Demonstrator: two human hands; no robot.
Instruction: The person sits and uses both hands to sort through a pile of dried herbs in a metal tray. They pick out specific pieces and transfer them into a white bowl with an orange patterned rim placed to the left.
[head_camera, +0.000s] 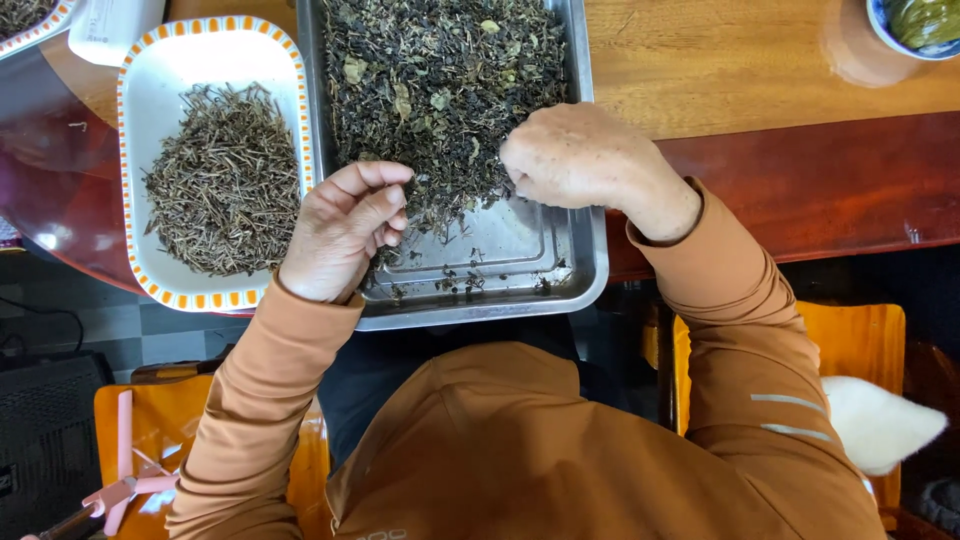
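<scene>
Both hands are hovering over the steel tray (585, 255): left hand (345, 230) is curling loosely with fingers together, right hand (575, 155) is pinching into the dried tea leaves (440, 90).

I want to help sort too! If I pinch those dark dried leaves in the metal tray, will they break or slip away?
Probably both. The dried leaves look curled, thin and crisp, so they would likely crumble under a hard pinch. They lie loose, with crumbs scattered on the bare metal tray, so they are likely very light and would slide easily there. The right hand seems to pick gently.
</scene>
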